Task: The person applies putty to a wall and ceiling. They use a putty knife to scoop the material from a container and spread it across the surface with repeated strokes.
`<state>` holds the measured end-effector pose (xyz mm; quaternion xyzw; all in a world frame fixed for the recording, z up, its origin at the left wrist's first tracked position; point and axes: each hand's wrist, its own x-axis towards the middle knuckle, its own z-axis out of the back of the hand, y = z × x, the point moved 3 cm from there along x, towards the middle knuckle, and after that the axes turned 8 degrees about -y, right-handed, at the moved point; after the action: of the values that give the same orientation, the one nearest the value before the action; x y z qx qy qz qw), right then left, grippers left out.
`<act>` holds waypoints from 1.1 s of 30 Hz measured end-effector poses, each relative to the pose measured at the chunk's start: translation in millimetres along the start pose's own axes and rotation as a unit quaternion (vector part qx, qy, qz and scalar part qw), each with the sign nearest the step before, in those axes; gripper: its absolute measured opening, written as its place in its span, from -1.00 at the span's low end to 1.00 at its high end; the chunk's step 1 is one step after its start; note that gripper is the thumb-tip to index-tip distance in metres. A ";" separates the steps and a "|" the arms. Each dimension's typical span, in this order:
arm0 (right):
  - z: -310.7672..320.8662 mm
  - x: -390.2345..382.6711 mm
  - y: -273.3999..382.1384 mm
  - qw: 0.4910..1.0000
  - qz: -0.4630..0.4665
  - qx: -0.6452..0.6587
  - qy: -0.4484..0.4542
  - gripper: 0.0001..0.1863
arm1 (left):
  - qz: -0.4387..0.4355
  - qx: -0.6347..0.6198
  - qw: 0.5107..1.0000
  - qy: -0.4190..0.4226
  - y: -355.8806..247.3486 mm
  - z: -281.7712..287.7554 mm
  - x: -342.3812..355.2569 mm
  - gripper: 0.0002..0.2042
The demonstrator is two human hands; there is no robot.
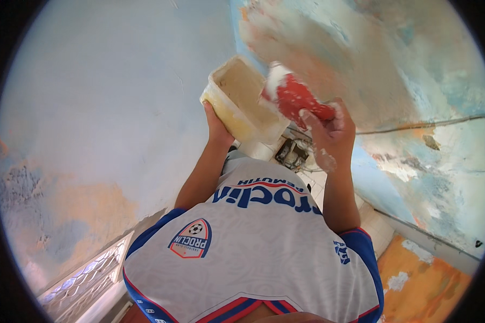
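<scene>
My left hand (216,125) grips a pale yellowish plastic tub (237,119) by its near left side, fingers mostly hidden beneath it. The tub is tilted, and a beige coating lines its inner walls. My right hand (331,126) is closed round the handle end of a red putty knife (299,99), held just to the right of the tub's rim. White paste (277,75) covers the far end of the knife, which is slightly blurred. Dried white smears mark my right thumb and wrist.
A bluish wall (118,81) rises on the left, and a patchy, peeling wall (350,59) stands ahead and right. A cable (425,127) runs along the right wall. Below lie a dark object (293,154) on pale tiles and an orange surface (420,280). A white lattice (86,272) is at lower left.
</scene>
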<state>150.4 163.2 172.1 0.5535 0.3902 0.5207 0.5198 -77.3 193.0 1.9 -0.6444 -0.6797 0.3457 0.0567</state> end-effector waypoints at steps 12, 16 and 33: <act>-157.8 186.7 -102.2 0.968 0.131 -0.185 -0.103 -0.72 | 0.075 -0.020 0.997 0.027 -79.4 48.0 51.9 -0.25; -180.6 224.4 -123.2 0.919 0.172 -0.302 -0.186 -0.65 | 0.112 -0.005 0.993 0.043 -89.4 50.2 67.3 -0.24; -182.0 198.2 -116.9 0.917 0.158 -0.215 -0.296 -0.73 | 0.198 0.008 0.972 0.126 -94.7 74.8 120.5 -0.19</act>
<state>14.8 405.0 76.1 0.6118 0.0047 0.4796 0.6290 -215.3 280.2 -47.5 -0.8041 -0.5231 0.2716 0.0774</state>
